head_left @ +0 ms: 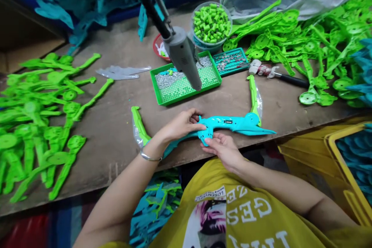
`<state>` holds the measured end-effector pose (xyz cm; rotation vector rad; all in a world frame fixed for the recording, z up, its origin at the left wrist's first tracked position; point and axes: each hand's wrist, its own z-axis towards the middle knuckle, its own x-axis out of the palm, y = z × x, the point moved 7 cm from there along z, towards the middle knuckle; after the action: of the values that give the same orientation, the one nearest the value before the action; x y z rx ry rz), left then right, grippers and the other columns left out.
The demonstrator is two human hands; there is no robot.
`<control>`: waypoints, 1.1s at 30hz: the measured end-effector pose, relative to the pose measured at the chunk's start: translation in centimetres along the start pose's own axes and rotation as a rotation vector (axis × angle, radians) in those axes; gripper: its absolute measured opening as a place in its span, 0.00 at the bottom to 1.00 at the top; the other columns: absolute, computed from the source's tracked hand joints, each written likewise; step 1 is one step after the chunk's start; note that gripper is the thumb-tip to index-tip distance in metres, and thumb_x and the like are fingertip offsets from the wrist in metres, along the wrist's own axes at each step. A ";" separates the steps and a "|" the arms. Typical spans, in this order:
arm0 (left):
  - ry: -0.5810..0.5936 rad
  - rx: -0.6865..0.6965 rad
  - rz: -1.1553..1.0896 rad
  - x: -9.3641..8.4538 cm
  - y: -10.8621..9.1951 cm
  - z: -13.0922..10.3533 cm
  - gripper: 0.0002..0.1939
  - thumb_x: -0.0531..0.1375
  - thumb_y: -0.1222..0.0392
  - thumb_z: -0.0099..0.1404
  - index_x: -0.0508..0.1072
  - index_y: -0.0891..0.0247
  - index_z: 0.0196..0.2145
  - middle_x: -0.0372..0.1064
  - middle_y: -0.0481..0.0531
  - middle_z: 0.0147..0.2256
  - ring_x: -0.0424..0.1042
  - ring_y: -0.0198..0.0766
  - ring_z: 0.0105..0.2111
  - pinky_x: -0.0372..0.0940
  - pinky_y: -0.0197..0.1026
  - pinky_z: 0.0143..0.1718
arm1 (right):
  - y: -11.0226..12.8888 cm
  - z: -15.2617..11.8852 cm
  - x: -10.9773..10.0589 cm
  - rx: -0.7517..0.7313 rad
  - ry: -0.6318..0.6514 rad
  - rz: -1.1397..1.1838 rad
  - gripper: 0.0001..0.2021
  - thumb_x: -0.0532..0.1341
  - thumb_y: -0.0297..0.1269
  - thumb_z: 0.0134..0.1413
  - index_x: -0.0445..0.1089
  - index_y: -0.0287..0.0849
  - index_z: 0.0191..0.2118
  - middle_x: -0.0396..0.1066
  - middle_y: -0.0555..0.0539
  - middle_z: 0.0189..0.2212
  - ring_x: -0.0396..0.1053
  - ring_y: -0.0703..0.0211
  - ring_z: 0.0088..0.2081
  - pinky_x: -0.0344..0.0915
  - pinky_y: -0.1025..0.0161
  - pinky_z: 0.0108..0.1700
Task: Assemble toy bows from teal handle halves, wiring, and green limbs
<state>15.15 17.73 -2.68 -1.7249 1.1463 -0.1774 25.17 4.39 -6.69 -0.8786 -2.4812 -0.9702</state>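
Note:
A blue plastic toy bow (225, 121) with a green limb at each end lies across the front of the table, at its edge. My left hand (184, 124) grips its middle from the left, thumb along the top of the grip. From below, my right hand (222, 148) pinches the lower tip of the same grip piece. The right green limb (254, 97) and the left green limb (140, 124) point away from me, each with a clear strip along it. My left forearm covers part of the blue left side.
A grey power screwdriver (183, 56) hangs above a green tray (186, 100) of screws. Behind stand a teal tray (247, 62) of small metal discs and a tub (213, 46) of green pieces. Green parts heap left (31, 112) and right (290, 35). A wrapped-head tool (290, 79) lies right.

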 end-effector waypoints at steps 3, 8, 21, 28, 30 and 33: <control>0.002 0.088 0.258 0.4 -2.8 1.4 0.28 0.66 0.41 0.58 0.74 0.64 0.48 0.75 0.56 0.43 0.73 0.43 0.40 0.67 0.44 0.41 | 0.0 0.2 -0.1 -0.019 0.005 0.000 0.27 0.80 0.47 0.28 0.75 0.39 0.36 0.78 0.48 0.30 0.77 0.59 0.33 0.75 0.55 0.45; 0.040 0.081 0.660 5.0 -7.1 5.0 0.31 0.45 0.40 0.74 0.78 0.65 0.35 0.78 0.64 0.35 0.76 0.50 0.37 0.63 0.45 0.38 | -0.4 1.0 0.0 -0.040 0.002 0.035 0.28 0.80 0.48 0.25 0.72 0.40 0.34 0.76 0.51 0.28 0.77 0.59 0.32 0.76 0.55 0.45; 0.036 -0.034 0.834 5.5 -6.0 4.5 0.37 0.40 0.33 0.73 0.81 0.59 0.37 0.78 0.63 0.32 0.76 0.55 0.35 0.56 0.44 0.31 | 14.6 -5.9 -9.4 -0.482 -0.195 -0.504 0.17 0.68 0.53 0.53 0.74 0.42 0.33 0.75 0.50 0.24 0.69 0.65 0.22 0.70 0.64 0.27; 0.030 -0.071 0.912 5.0 -6.3 3.2 0.34 0.41 0.38 0.75 0.81 0.58 0.37 0.79 0.60 0.33 0.76 0.54 0.35 0.50 0.43 0.29 | 13.3 -0.4 -11.4 -0.130 0.057 -0.242 0.21 0.69 0.54 0.52 0.73 0.40 0.40 0.79 0.43 0.34 0.77 0.58 0.32 0.76 0.61 0.36; 0.020 -0.089 0.926 4.9 -6.1 3.1 0.33 0.41 0.40 0.75 0.82 0.57 0.38 0.80 0.59 0.36 0.77 0.53 0.37 0.51 0.43 0.30 | 12.9 0.1 -10.1 -0.113 0.172 -0.186 0.19 0.69 0.52 0.52 0.72 0.41 0.41 0.80 0.43 0.36 0.78 0.58 0.33 0.76 0.61 0.37; 0.008 -0.119 0.947 5.0 -5.6 3.1 0.33 0.41 0.40 0.76 0.82 0.57 0.36 0.81 0.59 0.36 0.78 0.52 0.38 0.52 0.42 0.30 | 12.7 0.0 -9.1 -0.101 0.223 -0.232 0.19 0.68 0.52 0.53 0.71 0.41 0.42 0.79 0.45 0.37 0.77 0.59 0.35 0.76 0.61 0.40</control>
<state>23.01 16.19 -1.59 -1.1106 1.8733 0.4720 40.33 7.83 -4.97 -0.4851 -2.3944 -1.2073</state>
